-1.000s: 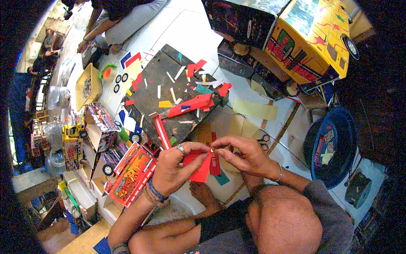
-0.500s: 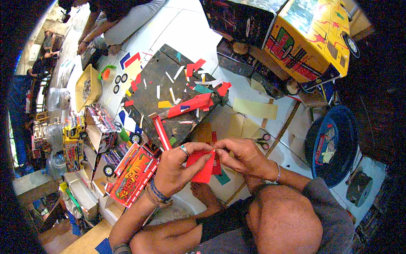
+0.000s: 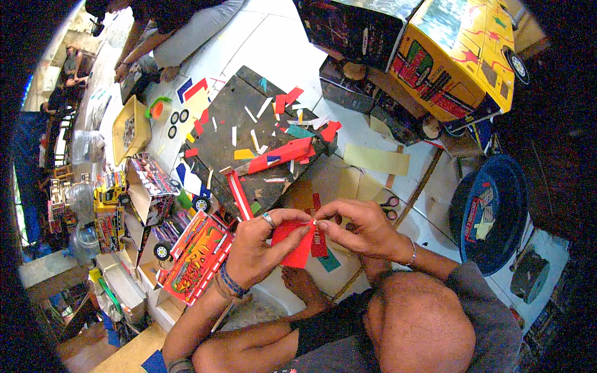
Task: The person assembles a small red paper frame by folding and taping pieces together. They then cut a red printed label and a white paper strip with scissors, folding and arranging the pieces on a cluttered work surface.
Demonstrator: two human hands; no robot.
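Note:
A red sticker sheet (image 3: pixel 296 253) is pinched between the thumb and fingers of my left hand (image 3: pixel 258 239), which wears a ring and bracelets. At the sheet's upper corner, my right hand (image 3: pixel 364 231) holds its thumb and forefinger together, with a small white bit showing at the tips. The fingertips of both hands almost meet there. Behind the sheet lies a darker red strip with white print (image 3: pixel 319 244), partly covered. A teal scrap (image 3: pixel 328 261) is below it, near my bare foot.
A dark wooden board (image 3: pixel 230 130) bears red, white and yellow scraps. Scissors (image 3: pixel 390 207) lie right of my hands. Toy trucks (image 3: pixel 199 261) stand at left, a large yellow one (image 3: pixel 448 74) at far right. A blue basin (image 3: pixel 491 248) is at right. Another person (image 3: pixel 193 37) sits beyond.
Both hands stay nearly in place. The red sheet has tilted slightly and shifted a little left, and a white bit now shows at the right fingertips.

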